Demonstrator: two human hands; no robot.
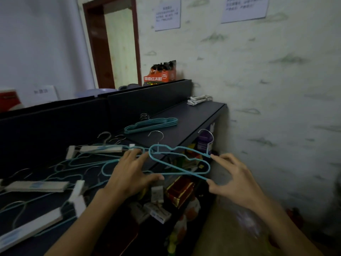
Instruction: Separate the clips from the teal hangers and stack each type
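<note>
Teal hangers [180,163] are held up past the edge of the dark surface [193,115], two of them overlapping, with their metal hooks pointing away from the person. The left hand [129,174] has its fingers spread over one end of the pair, thumb under the wire. The right hand [234,178] pinches the other end, forefinger on the upper wire and thumb at the lower tip.

Beyond the held pair, farther back on the surface, lies a neat stack of bare hangers [151,124]. To the left of the held pair, a tangled pile of hangers [83,161] still carries pale clip bars [36,186] (several are blurred, so I can't count them), and this tangle crowds right up against the left hand. Behind it all stands a dark partition [73,115], and at the far corner of the surface sits a small white bundle [199,99]. Below the held pair, boxes and bright packets [180,191] fill the space under the surface. An orange packet [160,74] shows above the partition, and paper notices [167,13] hang on the wall.
</note>
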